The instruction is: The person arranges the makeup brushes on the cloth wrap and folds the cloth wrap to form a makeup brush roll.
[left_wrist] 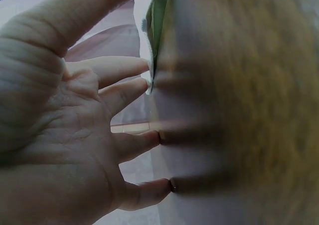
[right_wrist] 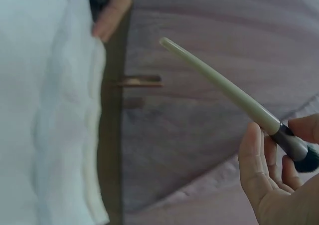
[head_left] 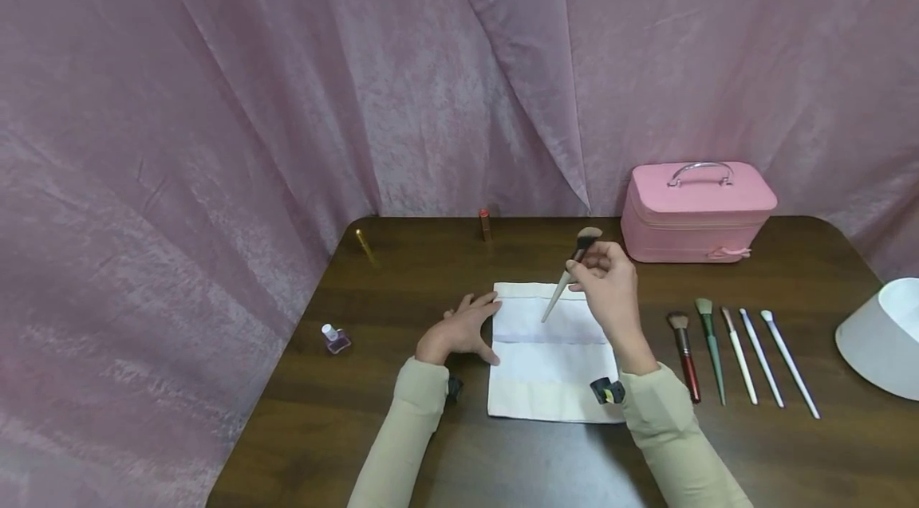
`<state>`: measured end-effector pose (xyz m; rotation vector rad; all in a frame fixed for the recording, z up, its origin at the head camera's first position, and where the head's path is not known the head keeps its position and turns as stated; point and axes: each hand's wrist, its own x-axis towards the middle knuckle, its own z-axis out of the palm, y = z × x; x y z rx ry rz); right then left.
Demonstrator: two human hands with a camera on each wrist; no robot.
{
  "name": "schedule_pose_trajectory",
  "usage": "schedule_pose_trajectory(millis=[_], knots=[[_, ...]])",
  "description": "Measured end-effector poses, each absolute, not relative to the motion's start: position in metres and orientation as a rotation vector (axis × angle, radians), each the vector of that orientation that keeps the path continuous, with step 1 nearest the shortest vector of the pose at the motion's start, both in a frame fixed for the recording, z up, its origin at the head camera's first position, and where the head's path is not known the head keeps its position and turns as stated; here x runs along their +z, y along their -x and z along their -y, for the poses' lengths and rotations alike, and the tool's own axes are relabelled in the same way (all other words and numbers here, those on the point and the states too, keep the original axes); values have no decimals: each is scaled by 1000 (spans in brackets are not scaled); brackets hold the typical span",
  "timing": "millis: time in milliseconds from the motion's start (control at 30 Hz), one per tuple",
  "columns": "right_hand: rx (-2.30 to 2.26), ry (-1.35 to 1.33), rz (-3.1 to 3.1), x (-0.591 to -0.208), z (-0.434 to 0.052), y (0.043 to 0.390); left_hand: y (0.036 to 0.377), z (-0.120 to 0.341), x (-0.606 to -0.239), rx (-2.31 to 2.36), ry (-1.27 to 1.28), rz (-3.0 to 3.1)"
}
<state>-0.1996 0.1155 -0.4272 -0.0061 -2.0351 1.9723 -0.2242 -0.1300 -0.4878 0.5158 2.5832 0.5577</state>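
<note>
Makeup brush (head_left: 570, 273), cream-handled with a dark ferrule and a fluffy head, is held aloft above a white cloth pouch (head_left: 549, 368) on the dark wooden table (head_left: 826, 460). Going left to right: a small nail polish bottle (head_left: 334, 338) stands near the table's left edge, a gold tube (head_left: 364, 246) and a red-capped lipstick (head_left: 485, 224) are seen toward the back, and the left hand (head_left: 459, 330) is laid flat with fingers spread against the pouch's left edge. The brush is pinched at the ferrule by the right hand (head_left: 610, 289), its tapered handle pointing down toward the pouch. Farther right, five more brushes (head_left: 732, 356) are lined up side by side, a pink vanity case (head_left: 695, 210) is set behind them, and a white lampshade-like object (head_left: 886, 336) is cut off at the edge. The brush is judged light and rigid, its smooth handle slippery and its bristles soft, so the ferrule is best gripped. No brand or writing can be read.
</note>
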Motion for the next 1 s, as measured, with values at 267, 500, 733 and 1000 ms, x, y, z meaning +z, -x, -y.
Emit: schedule_pose_trajectory(millis=[267, 500, 733, 1000], knots=[[2075, 68, 2049, -451, -93, 212, 228, 131, -490, 551, -542, -2593], [2117, 97, 2092, -464, -83, 213, 229, 130, -492, 552, -520, -2598], [2157, 129, 2126, -472, -80, 216, 229, 128, -489, 559, -509, -2603], [2129, 105, 2236, -478, -72, 213, 228, 129, -490, 526, -506, -2601]])
